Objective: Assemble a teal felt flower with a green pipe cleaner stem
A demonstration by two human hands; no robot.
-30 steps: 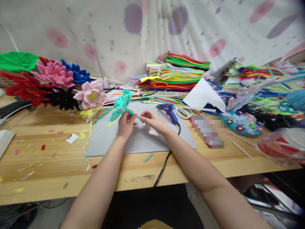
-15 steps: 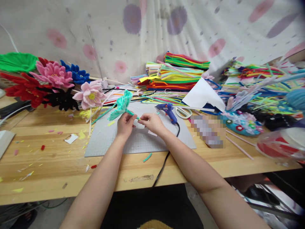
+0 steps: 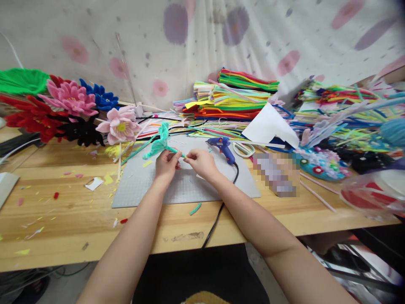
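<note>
Messy desk (image 3: 69, 240) | left hand (image 3: 166, 165) had teal flower (image 3: 160, 142) by the stem, right hand (image 3: 201, 162) pinched its end | glue gun (image 3: 224, 148) sat right of 'em

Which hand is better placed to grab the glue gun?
Likely the right: the right hand is nearer the glue gun, pinching only the stem's tip; the left hand grips beside the turquoise petals.

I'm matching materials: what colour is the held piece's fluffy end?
The fluffy end is turquoise-green, seen in the head view.
</note>
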